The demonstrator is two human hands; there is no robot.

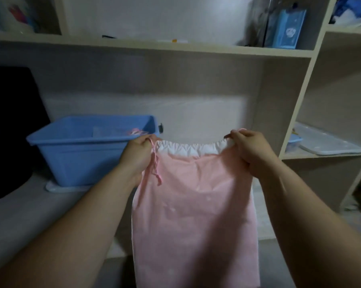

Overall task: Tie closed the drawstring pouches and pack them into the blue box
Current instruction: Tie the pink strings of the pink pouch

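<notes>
Pinching the top corners of the pink pouch (194, 215), both grips are clamped on it and hold it hanging in the air in front of you, just right of the blue box (81, 150). Your left grip (137, 154) is closed on the left end of the gathered white band (187, 147), and the pink cord (155, 163) comes out of that fist and dangles loose. Your right grip (248, 150) is closed on the right end. A scrap of pink shows above its fingers, but you cannot tell whether that is a second cord.

The mouth looks only partly drawn, so the knot is likely ahead of you. Pull on one side alone and the band will probably bunch at that end and leave a gap at the other. The free cord end looks short; let it slide through your left fingers and it may retreat into the channel. Tie it slack and the pouch could reopen once packed.

The pouch hangs flat with no bulge, and its inside is hidden. The box stands open on the desk (19, 215), with something pink and white (135, 132) at its far right corner, most likely a pouch already packed. Its near wall hides the rest of its floor. Swing across carelessly and the hanging cloth could catch that rim.
</notes>
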